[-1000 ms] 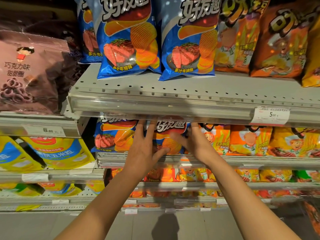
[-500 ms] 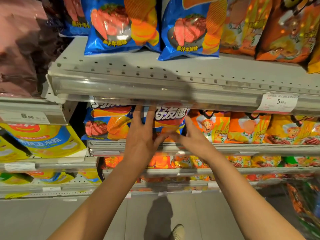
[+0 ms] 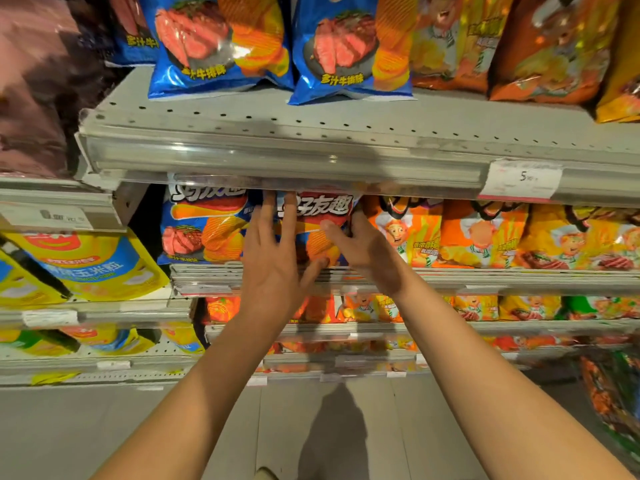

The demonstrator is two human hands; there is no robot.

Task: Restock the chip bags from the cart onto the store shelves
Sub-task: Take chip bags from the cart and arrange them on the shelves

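Standing between both hands [image 3: 273, 261] [image 3: 363, 251], seemingly pressed: chip bag [image 3: 317, 211].

Shelf bay, upper and second tiers, with both hands at the second tier.

Upper shelf [image 3: 311, 133]: two steak chip bags [image 3: 221, 43] side by side toward its left end, mascot bags [image 3: 554, 46] to their right. Second shelf [image 3: 485, 277], directly below: one steak bag [image 3: 204, 233] at the left end; just right of it a held chip bag [image 3: 320, 209], left hand [image 3: 273, 268] flat on its front, right hand [image 3: 367, 251] at its right edge; chef bags [image 3: 485, 233] further right.
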